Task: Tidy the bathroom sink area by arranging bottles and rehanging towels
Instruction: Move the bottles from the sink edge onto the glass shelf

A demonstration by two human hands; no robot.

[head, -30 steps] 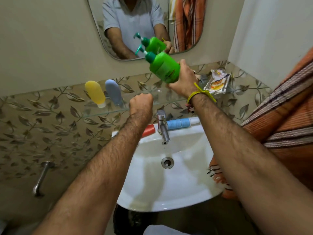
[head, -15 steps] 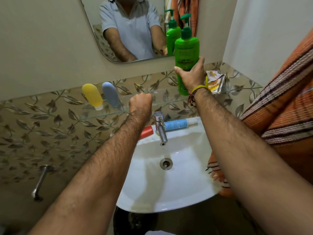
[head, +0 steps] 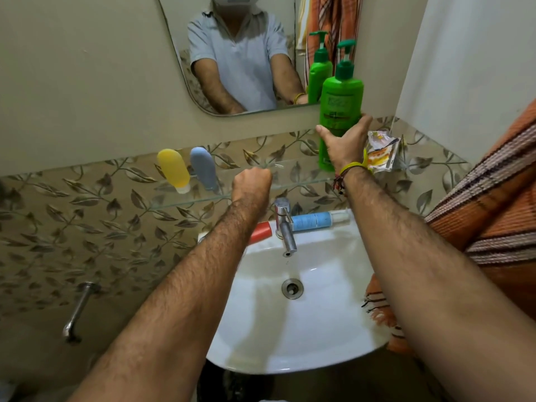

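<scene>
My right hand (head: 345, 143) is wrapped around the lower half of the green pump bottle (head: 340, 111), thumb on its left side and fingers curling round the right, and the bottle stands upright at the right end of the glass shelf (head: 203, 198), its base at or just above the glass — I cannot tell whether it touches. Just beside it on the right, crammed against the corner where the side wall meets the tiles, lies a crumpled sachet (head: 381, 152), so there is little room further that way. To the left the shelf runs open as far as the blue tube (head: 204, 168) and the yellow tube (head: 174, 169), both standing cap-down near the shelf's left end and well apart from the bottle.

My left hand (head: 252, 182) is a closed fist holding nothing, hovering over the front edge of the shelf near its middle, above the tap (head: 284, 224). Behind the tap, along the back rim of the sink (head: 290, 343), a long tube (head: 310, 221) lies on its side. A striped orange towel (head: 490, 204) hangs at my right — it crowds the sink's right edge.
</scene>
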